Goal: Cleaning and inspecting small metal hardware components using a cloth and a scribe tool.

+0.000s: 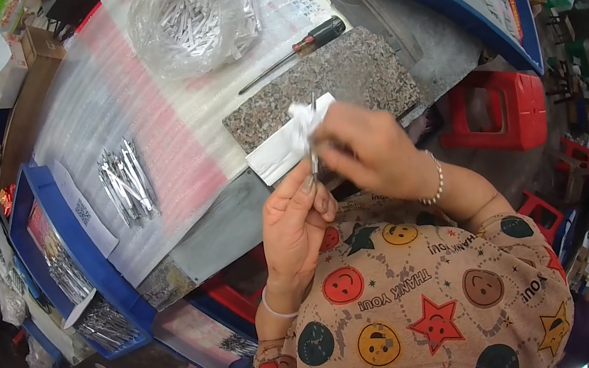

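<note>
My left hand [291,223] pinches a slim metal piece [316,167] upright between thumb and fingers, just off the table's near edge. Against its upper part my right hand [372,147] holds a crumpled white cloth or tissue [305,122]; the hand and cloth are smeared by motion. A folded white sheet [277,159] lies behind the hands, along the near edge of a speckled granite slab [360,65]. To the left, a small heap of similar slim metal pieces [126,183] rests on a plastic-covered sheet.
Behind the slab lies a screwdriver [315,37], and beyond it a clear plastic bag [149,41] full of small pale strips. Blue trays with metal parts stand at the left [122,284] and far right [428,5]. A red stool [504,143] is on the floor at right.
</note>
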### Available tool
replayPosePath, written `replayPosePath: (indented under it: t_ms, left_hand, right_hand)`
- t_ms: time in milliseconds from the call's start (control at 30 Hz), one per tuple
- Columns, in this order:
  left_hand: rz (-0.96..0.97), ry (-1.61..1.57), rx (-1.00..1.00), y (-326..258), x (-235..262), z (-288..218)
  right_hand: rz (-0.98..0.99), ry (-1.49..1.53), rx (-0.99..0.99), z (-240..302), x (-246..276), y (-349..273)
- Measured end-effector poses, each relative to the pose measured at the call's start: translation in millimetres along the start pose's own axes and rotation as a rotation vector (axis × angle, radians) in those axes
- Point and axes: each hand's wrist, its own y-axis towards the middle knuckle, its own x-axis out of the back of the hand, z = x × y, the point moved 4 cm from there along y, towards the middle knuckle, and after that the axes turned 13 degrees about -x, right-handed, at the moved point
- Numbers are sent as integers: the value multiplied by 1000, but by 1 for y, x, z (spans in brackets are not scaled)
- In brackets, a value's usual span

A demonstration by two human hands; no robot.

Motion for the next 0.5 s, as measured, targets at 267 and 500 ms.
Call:
replayPosePath:
  t_ms: [267, 500]
  left_hand:
    - [21, -19, 31, -1, 6, 4]
    - [39, -12, -4, -2, 8, 2]
  right_hand:
    - [31, -30, -2, -1, -9, -5]
    - [87, -21, 0, 10, -13, -12]
